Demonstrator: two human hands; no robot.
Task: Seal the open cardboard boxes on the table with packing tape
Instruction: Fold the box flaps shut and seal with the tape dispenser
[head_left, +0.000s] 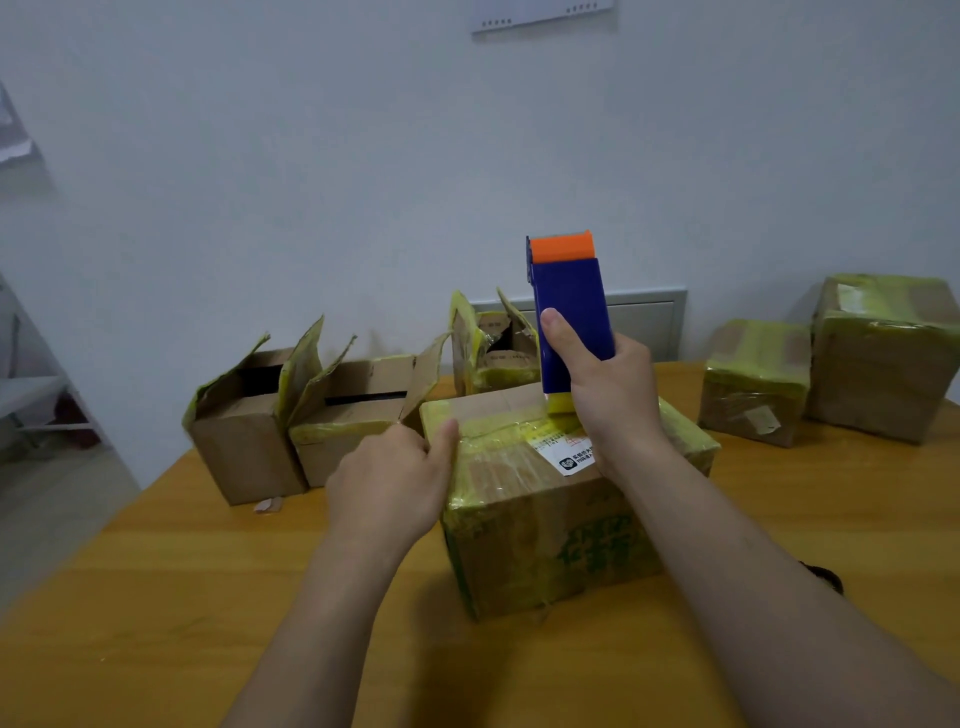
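- Cardboard stood open at the far left of the wooden table (156, 597): the first open box (244, 441) had its torn flaps sticking up, edged with old yellow tape.
- Just beside it, touching or nearly so, sat the second open box (353, 421), lower and wider, with its flaps raised and a dark gap showing between them.
- A small paper scrap (268, 504) lay on the tabletop in front of those two.
- The person's left hand (395, 478) held the upper left edge of the middle box (545, 525). The thumb lay flat on the top face and the fingers were bent round the corner.
- Behind the middle box, nearer the wall, the third open box (493, 353) stood with its flaps up and crumpled.
- The middle box sat closest to the person with its top flaps folded down. Glossy yellow tape (493, 431) crossed the top and ran down the front, and a white label (569, 457) was stuck on the top.
- The right hand (613, 395) was wrapped round the tape dispenser (571, 312), thumb across its blue front. The dispenser stood nearly upright, orange end up, and its yellow lower end touched the top of the middle box towards the far edge.
- A grey wall panel (649, 322) showed behind the dispenser.
- Further right, well apart from the middle box, the smaller taped box (753, 384) sat closed. The larger taped box (883, 358) was just beside it at the table's right end, also closed and wrapped in yellow tape.
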